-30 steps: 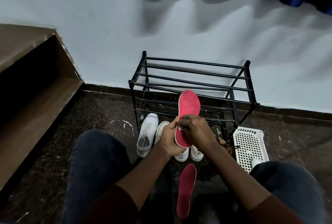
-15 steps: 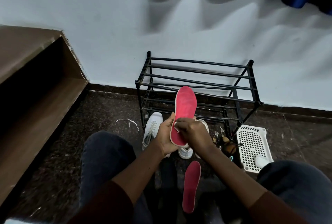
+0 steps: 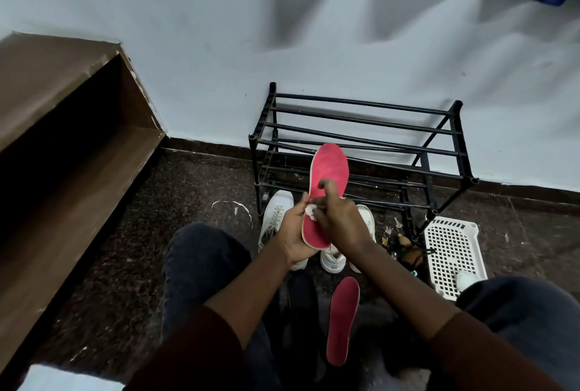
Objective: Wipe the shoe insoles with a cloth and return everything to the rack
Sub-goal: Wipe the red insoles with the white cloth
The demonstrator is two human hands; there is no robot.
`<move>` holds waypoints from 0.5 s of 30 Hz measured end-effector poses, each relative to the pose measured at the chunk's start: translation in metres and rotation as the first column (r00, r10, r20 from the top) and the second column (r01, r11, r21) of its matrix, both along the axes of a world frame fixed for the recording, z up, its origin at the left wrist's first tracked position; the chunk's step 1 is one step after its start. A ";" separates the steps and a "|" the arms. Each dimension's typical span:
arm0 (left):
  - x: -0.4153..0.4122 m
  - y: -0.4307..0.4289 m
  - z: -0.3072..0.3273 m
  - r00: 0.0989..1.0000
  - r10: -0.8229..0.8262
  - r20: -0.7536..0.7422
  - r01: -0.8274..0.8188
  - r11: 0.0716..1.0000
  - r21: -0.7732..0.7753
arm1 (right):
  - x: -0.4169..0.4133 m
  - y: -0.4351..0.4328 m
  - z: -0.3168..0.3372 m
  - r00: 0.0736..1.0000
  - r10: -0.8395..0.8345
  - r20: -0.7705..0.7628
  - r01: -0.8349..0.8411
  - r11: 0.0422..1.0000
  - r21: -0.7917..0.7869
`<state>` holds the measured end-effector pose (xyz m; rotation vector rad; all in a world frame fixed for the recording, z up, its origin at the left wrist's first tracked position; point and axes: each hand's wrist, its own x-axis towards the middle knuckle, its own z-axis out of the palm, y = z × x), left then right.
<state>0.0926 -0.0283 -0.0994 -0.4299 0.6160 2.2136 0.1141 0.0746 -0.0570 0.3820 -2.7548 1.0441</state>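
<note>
The right hand (image 3: 340,224) has crept up the pink insole (image 3: 329,164), one finger lifted, pinching a white cloth (image 3: 311,210) against it. The left hand (image 3: 295,233) grips the insole's heel before the rack (image 3: 361,127). A second insole (image 3: 342,318) lies on the near floor (image 3: 188,202).

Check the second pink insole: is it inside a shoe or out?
Out. The second insole lies flat on the floor, its whole outline visible, just before the white sneakers.

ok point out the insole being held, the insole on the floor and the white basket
held insole (image 3: 330,168): head view, on its bare forefoot, upper end
floor insole (image 3: 342,318): head view, on its middle
white basket (image 3: 452,243): head view, on its bare perforated side
</note>
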 end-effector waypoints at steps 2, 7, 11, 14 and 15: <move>-0.002 -0.003 -0.003 1.000 -0.014 -0.001 0.014 1.000 0.009 | 0.005 -0.004 -0.002 0.999 0.029 0.013 -0.030 1.000 0.003; -0.011 -0.007 -0.005 0.997 0.081 -0.004 -0.081 0.996 -0.042 | 0.035 -0.001 -0.008 0.967 0.254 0.008 -0.254 0.966 0.044; -0.014 -0.001 -0.002 0.993 0.119 0.017 -0.118 0.992 -0.054 | 0.025 0.011 -0.007 0.981 0.193 -0.016 -0.191 0.978 0.079; -0.012 0.002 0.001 0.995 0.100 -0.013 -0.101 0.994 -0.048 | 0.003 0.014 -0.002 0.995 0.090 -0.036 -0.083 0.983 0.162; -0.012 0.001 0.000 0.995 0.097 -0.026 -0.098 0.994 -0.053 | -0.001 0.012 -0.002 0.996 0.079 -0.036 -0.071 0.980 0.184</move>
